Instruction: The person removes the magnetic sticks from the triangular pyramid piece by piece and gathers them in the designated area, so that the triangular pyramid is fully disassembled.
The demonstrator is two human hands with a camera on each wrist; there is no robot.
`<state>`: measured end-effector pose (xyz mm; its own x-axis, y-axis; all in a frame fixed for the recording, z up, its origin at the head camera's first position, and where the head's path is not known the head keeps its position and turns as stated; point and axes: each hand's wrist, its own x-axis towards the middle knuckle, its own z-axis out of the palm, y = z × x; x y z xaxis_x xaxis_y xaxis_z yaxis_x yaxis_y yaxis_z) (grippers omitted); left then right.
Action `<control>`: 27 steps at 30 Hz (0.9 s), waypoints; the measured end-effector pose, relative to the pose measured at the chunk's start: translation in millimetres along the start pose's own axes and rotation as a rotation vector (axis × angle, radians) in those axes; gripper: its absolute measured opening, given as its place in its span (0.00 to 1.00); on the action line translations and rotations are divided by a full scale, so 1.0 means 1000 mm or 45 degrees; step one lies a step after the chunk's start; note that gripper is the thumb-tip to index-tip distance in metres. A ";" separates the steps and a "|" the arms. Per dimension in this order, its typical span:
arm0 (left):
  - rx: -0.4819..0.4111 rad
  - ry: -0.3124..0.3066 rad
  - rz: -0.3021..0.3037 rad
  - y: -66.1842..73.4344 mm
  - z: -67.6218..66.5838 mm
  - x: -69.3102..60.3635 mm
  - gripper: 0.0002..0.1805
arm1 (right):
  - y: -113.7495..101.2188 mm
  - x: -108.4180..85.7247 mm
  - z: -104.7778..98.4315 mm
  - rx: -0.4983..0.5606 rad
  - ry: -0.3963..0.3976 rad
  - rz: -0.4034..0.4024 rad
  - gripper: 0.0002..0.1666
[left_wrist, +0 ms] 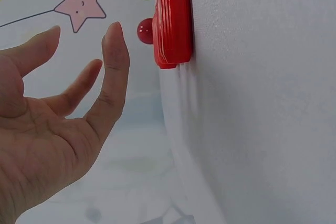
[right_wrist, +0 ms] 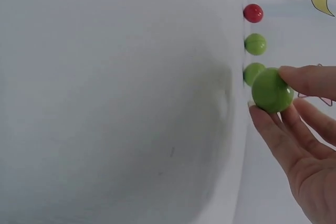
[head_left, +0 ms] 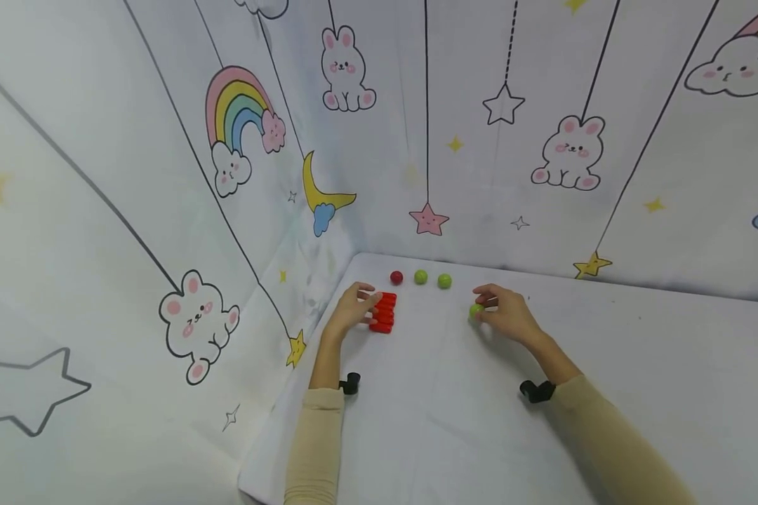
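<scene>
Between the thumb and fingers of my right hand (head_left: 508, 313) is a small green ball (right_wrist: 272, 91), which looks held just above the white table. My left hand (head_left: 352, 308) is beside several red ridged plastic pieces (head_left: 385, 313) lying side by side in a row. In the left wrist view, its fingers are bent loosely with nothing between them, and a gap separates them from the red pieces (left_wrist: 176, 22). Behind the pieces, a red ball (head_left: 396, 278) and two more green balls, one in the middle (head_left: 420, 277) and one at the right (head_left: 444, 281), form a line.
White cloth covers the table (head_left: 442, 407). Its left and back edges meet fabric walls (head_left: 474, 189) printed with rabbits, stars and rainbows. A small black wrist camera (head_left: 351, 383) is on the left wrist and another (head_left: 536, 391) on the right.
</scene>
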<state>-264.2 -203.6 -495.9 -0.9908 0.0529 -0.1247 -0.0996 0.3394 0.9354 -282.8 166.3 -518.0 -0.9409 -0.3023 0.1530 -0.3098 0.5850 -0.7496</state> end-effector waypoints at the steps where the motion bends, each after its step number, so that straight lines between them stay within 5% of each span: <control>1: -0.001 0.000 0.006 0.000 0.000 0.000 0.29 | -0.001 0.003 0.000 -0.003 0.006 -0.001 0.30; 27: -0.009 -0.041 0.014 0.001 0.005 0.000 0.27 | 0.005 0.078 0.024 -0.126 0.108 0.020 0.23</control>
<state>-264.2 -198.5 -496.3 -0.9884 0.0866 -0.1245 -0.0892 0.3323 0.9389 -354.7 127.6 -525.0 -0.9527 -0.2300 0.1986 -0.3028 0.6616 -0.6860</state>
